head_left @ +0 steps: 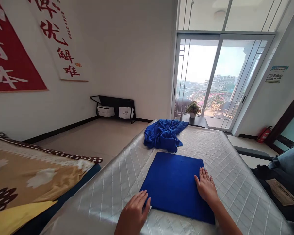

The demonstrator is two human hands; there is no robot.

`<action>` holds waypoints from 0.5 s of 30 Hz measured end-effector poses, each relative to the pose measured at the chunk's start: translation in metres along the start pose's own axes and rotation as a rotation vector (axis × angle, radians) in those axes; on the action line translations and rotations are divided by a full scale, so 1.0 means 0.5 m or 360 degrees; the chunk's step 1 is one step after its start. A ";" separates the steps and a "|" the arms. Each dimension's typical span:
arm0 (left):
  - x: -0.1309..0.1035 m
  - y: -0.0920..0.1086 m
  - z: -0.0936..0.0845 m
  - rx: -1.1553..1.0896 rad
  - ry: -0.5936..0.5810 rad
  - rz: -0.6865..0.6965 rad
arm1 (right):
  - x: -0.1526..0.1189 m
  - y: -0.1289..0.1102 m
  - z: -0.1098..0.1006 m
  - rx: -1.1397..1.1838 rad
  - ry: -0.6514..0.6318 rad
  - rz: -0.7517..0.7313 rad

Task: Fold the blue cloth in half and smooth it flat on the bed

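Note:
A blue cloth folded into a flat rectangle (172,186) lies on the silvery quilted table cover (245,182). At its near left corner rests my left hand (136,209), fingers stretched out and touching the edge. My right hand (207,186) lies flat over its right edge, fingers extended and thumb slightly apart. Neither hand grips anything. Just beyond the folded cloth, a crumpled blue cloth (164,133) sits in a loose heap near the far end of the table.
To the left is a surface with a brown and cream patterned blanket (46,176). A potted plant (193,109) stands on a dark chair or small table beyond the far end. At the right are a dark seat with a brown packet (283,192) and a fire extinguisher (264,134).

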State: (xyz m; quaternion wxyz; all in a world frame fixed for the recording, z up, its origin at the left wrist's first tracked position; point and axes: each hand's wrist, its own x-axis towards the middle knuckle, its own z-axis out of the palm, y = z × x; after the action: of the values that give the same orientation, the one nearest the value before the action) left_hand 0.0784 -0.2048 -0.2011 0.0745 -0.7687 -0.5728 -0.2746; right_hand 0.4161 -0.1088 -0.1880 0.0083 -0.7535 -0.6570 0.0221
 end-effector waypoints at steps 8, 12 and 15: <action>0.080 0.123 -0.019 -0.0371 -0.0064 0.0220 | 0.011 0.020 0.015 0.0013 -0.0017 -0.0012; 0.167 0.239 0.011 -0.0572 -0.0371 0.0604 | 0.003 0.021 0.012 -0.0031 0.0015 -0.0095; 0.225 0.297 0.074 -0.0540 -0.0459 0.0779 | -0.004 0.025 0.015 -0.0114 0.0015 -0.0170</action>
State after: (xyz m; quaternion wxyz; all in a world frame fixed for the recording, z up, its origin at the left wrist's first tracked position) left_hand 0.2491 -0.1439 -0.1453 -0.0726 -0.9160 -0.3217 -0.2284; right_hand 0.4280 -0.1125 -0.1960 -0.0145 -0.7174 -0.6965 -0.0053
